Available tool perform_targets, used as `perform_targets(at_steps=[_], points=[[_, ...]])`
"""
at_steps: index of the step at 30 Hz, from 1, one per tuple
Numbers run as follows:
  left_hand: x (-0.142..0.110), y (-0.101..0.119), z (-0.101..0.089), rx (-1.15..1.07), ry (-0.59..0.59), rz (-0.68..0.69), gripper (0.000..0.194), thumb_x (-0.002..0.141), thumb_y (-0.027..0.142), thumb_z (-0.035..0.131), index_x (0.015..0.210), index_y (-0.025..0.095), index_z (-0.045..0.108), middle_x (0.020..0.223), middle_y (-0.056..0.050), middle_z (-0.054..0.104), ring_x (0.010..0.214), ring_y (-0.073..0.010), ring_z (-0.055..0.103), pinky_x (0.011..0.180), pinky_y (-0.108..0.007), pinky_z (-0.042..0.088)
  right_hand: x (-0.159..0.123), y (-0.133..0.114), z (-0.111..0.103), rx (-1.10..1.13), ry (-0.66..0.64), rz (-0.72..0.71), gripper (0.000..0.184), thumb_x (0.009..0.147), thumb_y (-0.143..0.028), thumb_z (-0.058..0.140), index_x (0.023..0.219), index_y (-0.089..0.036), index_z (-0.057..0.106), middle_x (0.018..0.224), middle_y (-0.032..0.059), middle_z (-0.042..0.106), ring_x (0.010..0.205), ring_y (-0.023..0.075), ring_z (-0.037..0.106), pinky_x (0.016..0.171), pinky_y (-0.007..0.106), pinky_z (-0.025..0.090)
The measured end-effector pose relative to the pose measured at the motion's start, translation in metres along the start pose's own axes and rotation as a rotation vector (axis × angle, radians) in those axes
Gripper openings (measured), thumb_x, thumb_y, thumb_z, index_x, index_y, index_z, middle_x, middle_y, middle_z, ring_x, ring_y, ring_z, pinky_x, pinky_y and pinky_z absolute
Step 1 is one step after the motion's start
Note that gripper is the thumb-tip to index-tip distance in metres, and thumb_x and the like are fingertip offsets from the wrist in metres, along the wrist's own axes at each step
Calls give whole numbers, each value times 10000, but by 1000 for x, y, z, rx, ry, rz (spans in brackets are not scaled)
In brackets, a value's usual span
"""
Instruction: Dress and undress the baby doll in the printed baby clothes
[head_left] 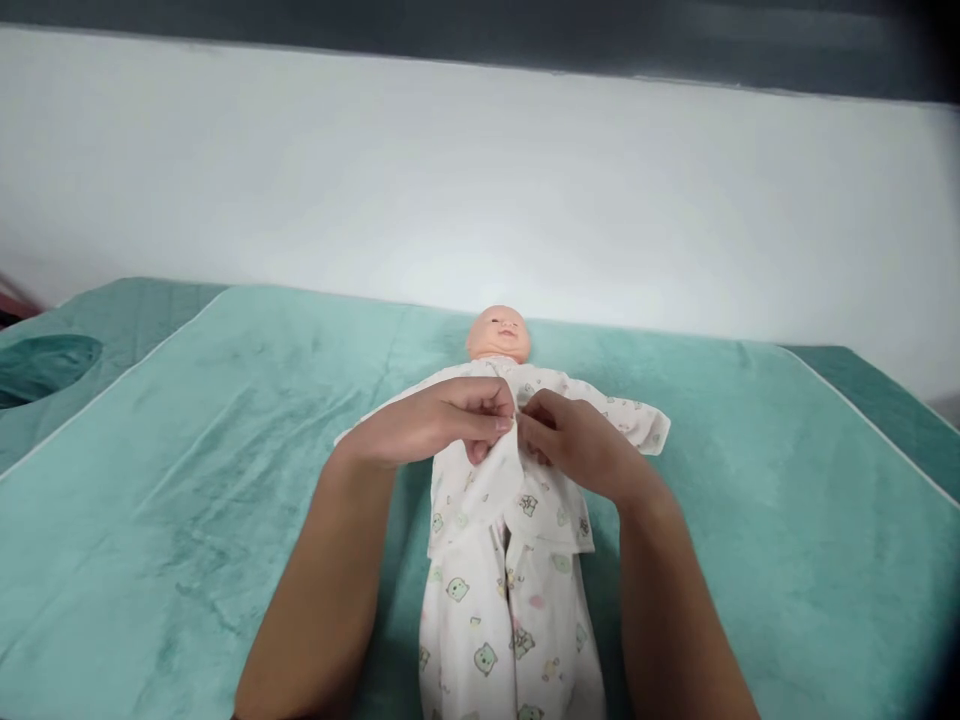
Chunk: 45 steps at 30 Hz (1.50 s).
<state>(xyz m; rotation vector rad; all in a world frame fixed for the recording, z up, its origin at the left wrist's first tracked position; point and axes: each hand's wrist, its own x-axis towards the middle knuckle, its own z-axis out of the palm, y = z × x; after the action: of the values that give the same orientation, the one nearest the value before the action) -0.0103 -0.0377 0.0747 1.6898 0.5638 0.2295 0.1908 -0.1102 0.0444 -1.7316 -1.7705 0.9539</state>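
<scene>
A baby doll (pixel 501 334) lies on its back, its head toward the wall. It wears a white baby shirt (pixel 551 515) and matching trousers (pixel 472 620), both printed with small animals. My left hand (pixel 465 415) pinches one front edge of the shirt at the chest. Close beside it, my right hand (pixel 562 430) has its fingers closed on the other front edge. Below the hands the two shirt fronts part in a small gap at the hem. Whatever fastening lies between my fingertips is hidden. The doll's sleeves stretch out to both sides.
A green plush cover (pixel 750 520) spreads under the doll over the whole bed surface. An oval hole (pixel 49 365) shows at the far left. Behind the doll's head rises a white wall (pixel 450 180) with a dark band (pixel 375 30) along its top.
</scene>
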Motion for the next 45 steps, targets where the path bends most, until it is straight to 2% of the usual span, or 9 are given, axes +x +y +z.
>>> perform_targets(at_steps=[5, 8, 14, 18, 21, 26, 32, 38, 45], points=[[1, -2, -3, -76, 7, 20, 141, 884, 303, 584, 834, 172, 567, 685, 9, 557, 628, -117, 548, 628, -270, 413, -8, -27, 24, -461, 153, 79, 36, 865, -226, 520, 839, -202, 511, 722, 37, 624, 619, 170, 552, 542, 289, 250], [5, -2, 0, -59, -29, 5, 147, 890, 306, 578, 829, 173, 568, 671, 11, 556, 639, -123, 558, 629, -267, 408, -11, -35, 31, -574, 144, 117, 88, 876, -149, 441, 908, -183, 515, 736, 62, 614, 597, 174, 546, 531, 295, 221], [6, -3, 0, -42, 0, 29, 158, 881, 324, 586, 838, 172, 582, 690, 9, 552, 632, -123, 563, 634, -274, 432, -7, -10, 3, -296, 45, -19, 163, 860, -206, 456, 706, -218, 404, 638, -16, 534, 575, 133, 455, 525, 278, 231], [10, -4, 1, -28, -26, 21, 187, 867, 348, 607, 839, 162, 608, 700, 0, 561, 631, -121, 556, 636, -275, 446, -3, 7, -11, -19, -124, 15, 165, 846, -217, 446, 681, -211, 435, 661, -14, 595, 595, 130, 528, 530, 265, 303], [12, -5, 2, -34, -58, 16, 191, 872, 348, 612, 849, 159, 617, 714, -1, 569, 642, -119, 560, 644, -273, 448, -7, 8, -13, -6, -224, 45, 187, 829, -236, 478, 646, -210, 448, 622, -16, 622, 558, 127, 527, 517, 270, 319], [11, -5, 1, -38, -39, 28, 185, 884, 344, 601, 855, 162, 611, 711, -1, 577, 642, -123, 575, 651, -279, 454, -16, 1, -9, -150, -99, 39, 258, 790, -225, 514, 584, -207, 360, 558, -21, 567, 493, 112, 448, 474, 282, 238], [11, -6, 0, 0, -34, 46, 190, 894, 356, 595, 875, 167, 603, 714, -6, 594, 657, -130, 592, 659, -279, 466, -7, -10, 0, -19, -103, 10, 173, 890, -274, 487, 772, -205, 593, 671, 10, 648, 577, 140, 561, 542, 262, 332], [10, -8, -3, -28, -27, 58, 158, 904, 322, 600, 869, 168, 606, 737, 4, 598, 654, -109, 586, 664, -259, 461, -4, -25, 32, -349, 132, 74, 157, 901, -253, 491, 908, -188, 633, 804, 84, 677, 682, 192, 590, 598, 294, 310], [9, -10, -4, -53, -11, 59, 169, 896, 332, 611, 874, 164, 615, 728, -2, 608, 644, -113, 594, 652, -263, 471, -11, -23, 12, -112, -9, -12, 215, 911, -223, 410, 799, -200, 592, 742, 29, 635, 640, 149, 524, 581, 276, 319]])
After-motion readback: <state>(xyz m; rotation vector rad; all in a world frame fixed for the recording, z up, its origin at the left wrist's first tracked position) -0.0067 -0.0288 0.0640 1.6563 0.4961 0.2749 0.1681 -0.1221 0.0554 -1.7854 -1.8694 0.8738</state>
